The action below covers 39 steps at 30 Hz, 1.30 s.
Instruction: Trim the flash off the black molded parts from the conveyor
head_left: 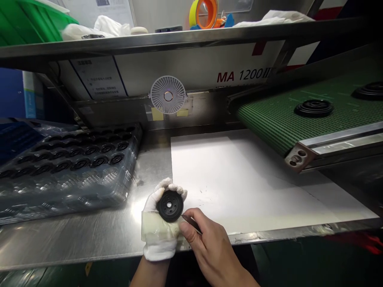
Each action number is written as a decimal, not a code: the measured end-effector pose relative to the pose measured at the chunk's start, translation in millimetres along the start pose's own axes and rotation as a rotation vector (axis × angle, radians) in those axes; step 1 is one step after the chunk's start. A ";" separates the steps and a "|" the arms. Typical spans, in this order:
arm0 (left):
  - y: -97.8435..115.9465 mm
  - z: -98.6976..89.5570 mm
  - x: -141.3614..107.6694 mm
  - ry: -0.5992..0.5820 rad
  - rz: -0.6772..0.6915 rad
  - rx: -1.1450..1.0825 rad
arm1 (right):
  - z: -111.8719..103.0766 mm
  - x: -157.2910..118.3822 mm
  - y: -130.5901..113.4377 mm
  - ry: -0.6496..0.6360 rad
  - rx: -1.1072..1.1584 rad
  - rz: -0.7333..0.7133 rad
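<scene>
A round black part [170, 205] with a small centre hole rests in my left hand [158, 215], which wears a white glove with pale tape round the palm and wrist. The gloved fingers curl round the part's far and left edges. Bare and just to the right, my right hand [209, 241] pinches a small dark pointed tool [192, 223] between thumb and index finger. The tool's tip is close to the part's lower right rim; whether it touches I cannot tell.
A clear tray [118, 187] with rows of black parts stands at left. White sheet [221, 179] covers the table's right side. A green conveyor [269, 119] carries black discs [314, 108]. A small fan [168, 95] hangs below a metal shelf [167, 39].
</scene>
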<state>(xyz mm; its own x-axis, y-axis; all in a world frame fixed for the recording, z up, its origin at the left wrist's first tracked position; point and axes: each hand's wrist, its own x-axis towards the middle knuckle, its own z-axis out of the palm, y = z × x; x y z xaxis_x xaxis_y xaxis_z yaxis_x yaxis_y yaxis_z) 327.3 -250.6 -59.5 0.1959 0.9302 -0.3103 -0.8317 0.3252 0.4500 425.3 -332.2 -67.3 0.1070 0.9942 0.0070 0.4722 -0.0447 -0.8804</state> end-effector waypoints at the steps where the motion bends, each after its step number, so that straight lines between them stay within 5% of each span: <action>1: -0.8 0.8 -1.3 0.008 -0.006 -0.004 | 2.4 0.1 -0.8 0.012 -0.031 -0.006; 7: 0.5 2.8 -3.9 0.023 0.009 -0.037 | 11.6 -1.9 2.9 0.024 -0.233 -0.125; 15: 5.5 10.0 0.4 0.121 -0.038 -0.042 | 9.6 -0.5 -0.6 0.008 0.112 -0.101; 19: 7.3 8.8 4.5 0.132 -0.042 -0.068 | 12.3 -2.3 5.4 -0.044 0.083 -0.190; 24: 9.7 3.3 6.1 0.074 -0.032 -0.104 | 3.6 -8.8 18.8 -0.133 0.042 -0.073; 29: 6.4 2.7 5.1 0.089 -0.062 -0.089 | -4.2 -6.4 18.9 -0.003 0.000 -0.039; 36: -0.1 5.9 0.8 0.116 -0.084 -0.076 | 6.6 1.8 9.4 0.141 -0.299 -0.237; 39: 0.2 6.0 2.6 0.113 0.033 0.172 | 9.8 -1.1 15.4 0.134 -0.299 -0.266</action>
<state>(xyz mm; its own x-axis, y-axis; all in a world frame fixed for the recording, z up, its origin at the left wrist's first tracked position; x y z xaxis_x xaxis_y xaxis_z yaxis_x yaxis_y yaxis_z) 330.8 -247.1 -55.1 0.1022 0.9189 -0.3810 -0.7341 0.3281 0.5946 423.9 -333.0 -85.5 0.0509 0.9544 0.2940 0.7294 0.1656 -0.6638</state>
